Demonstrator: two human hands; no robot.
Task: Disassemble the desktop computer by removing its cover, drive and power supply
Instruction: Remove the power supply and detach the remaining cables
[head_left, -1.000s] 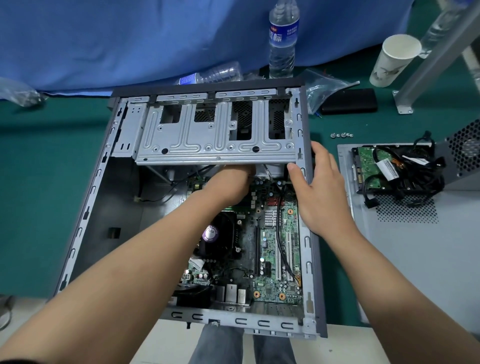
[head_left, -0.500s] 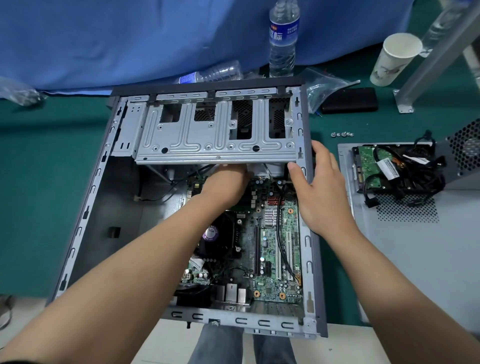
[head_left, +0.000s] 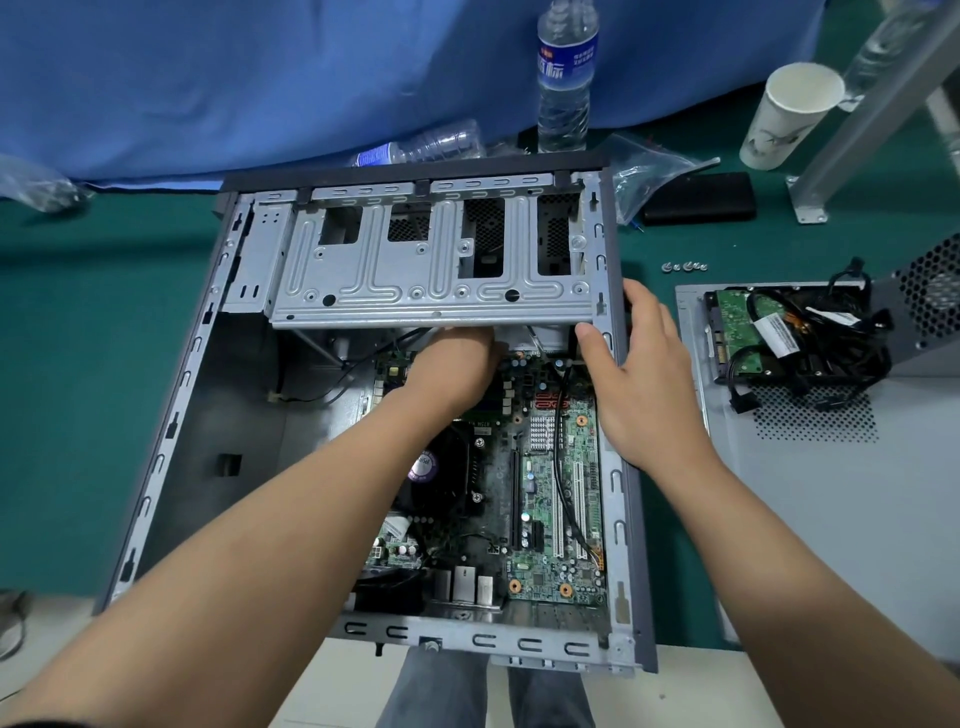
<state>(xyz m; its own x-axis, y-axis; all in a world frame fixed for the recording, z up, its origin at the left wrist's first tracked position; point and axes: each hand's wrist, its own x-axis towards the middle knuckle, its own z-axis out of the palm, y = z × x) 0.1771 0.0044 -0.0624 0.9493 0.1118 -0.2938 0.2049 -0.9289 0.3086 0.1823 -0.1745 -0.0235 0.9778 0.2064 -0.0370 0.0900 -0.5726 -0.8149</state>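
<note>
The open computer case (head_left: 156, 467) lies in the middle of the frame on the green bench (head_left: 62, 364). The left hand (head_left: 447, 371) reaches under the metal drive cage (head_left: 431, 265), fingers hidden, so I cannot tell its grip; it could scrape on the sharp edge or tug a wire loose. At middle right, the right hand (head_left: 644, 374) holds the case's side rail, thumb inside.

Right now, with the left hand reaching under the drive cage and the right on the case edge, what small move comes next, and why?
Probably keep the right hand bracing the case's right rail while the left hand feels under the drive cage. Its fingers are hidden there, so what it touches cannot be told. The hard drive and side cover already lie aside.
</note>
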